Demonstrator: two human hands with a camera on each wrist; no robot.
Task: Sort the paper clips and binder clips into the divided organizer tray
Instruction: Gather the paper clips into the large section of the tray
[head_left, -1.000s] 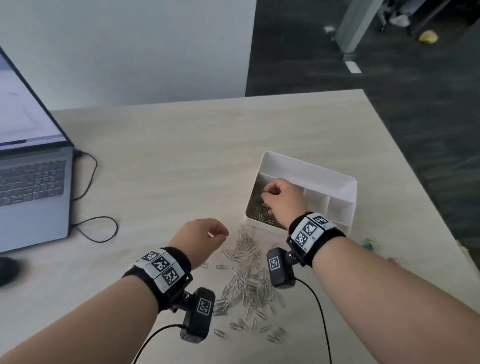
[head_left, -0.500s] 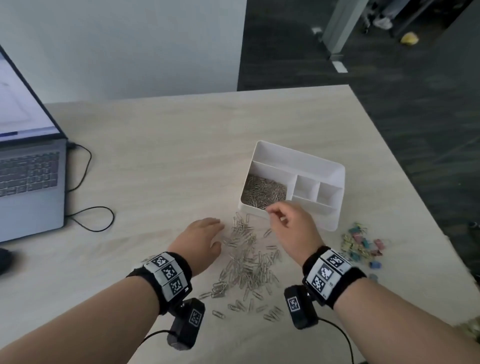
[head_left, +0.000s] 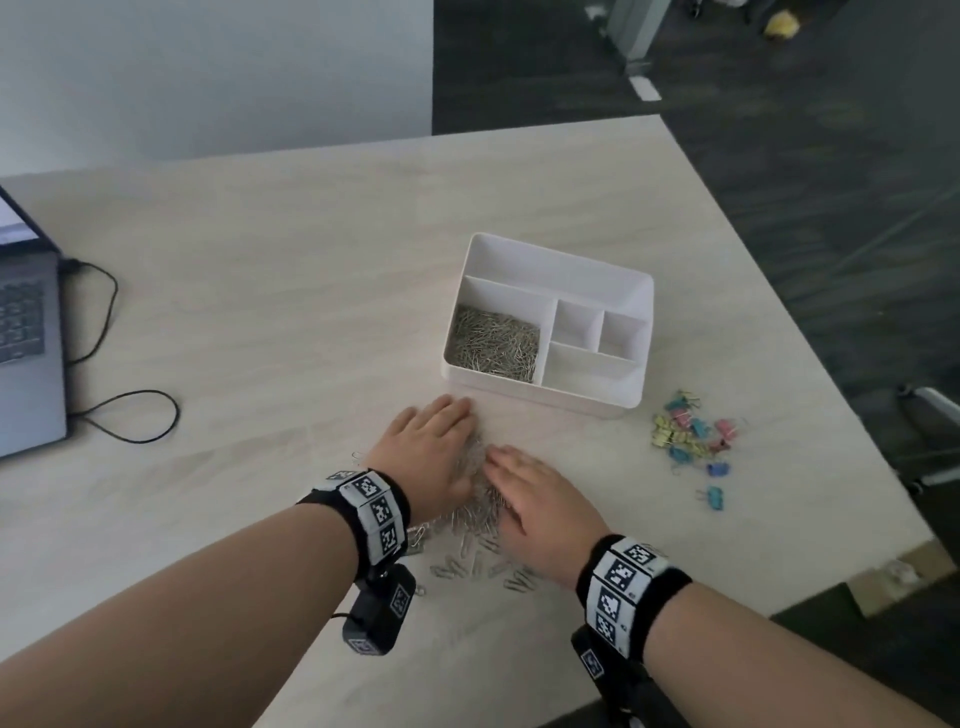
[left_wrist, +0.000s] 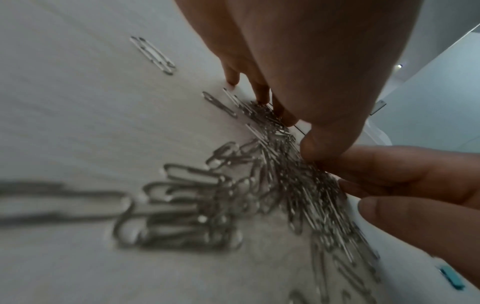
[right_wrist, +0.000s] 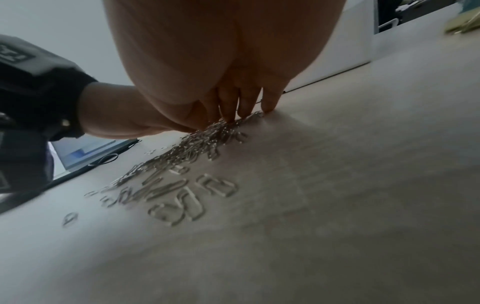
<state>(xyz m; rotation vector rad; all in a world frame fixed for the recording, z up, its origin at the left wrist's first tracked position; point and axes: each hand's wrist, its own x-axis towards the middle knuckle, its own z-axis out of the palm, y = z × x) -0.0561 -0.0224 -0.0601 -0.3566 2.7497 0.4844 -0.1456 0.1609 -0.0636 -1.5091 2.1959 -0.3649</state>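
I see both forearms extended forward over the surface (head_left: 260, 312), each wrist wearing a marker band with a camera slung beneath. The left hand (head_left: 431, 452) lies palm down, fingers (left_wrist: 262, 96) straight, tips touching the surface. The right hand (head_left: 540, 499) lies palm down beside it, fingers (right_wrist: 244, 102) straight and close together, angled toward the left hand. Neither hand grips anything.
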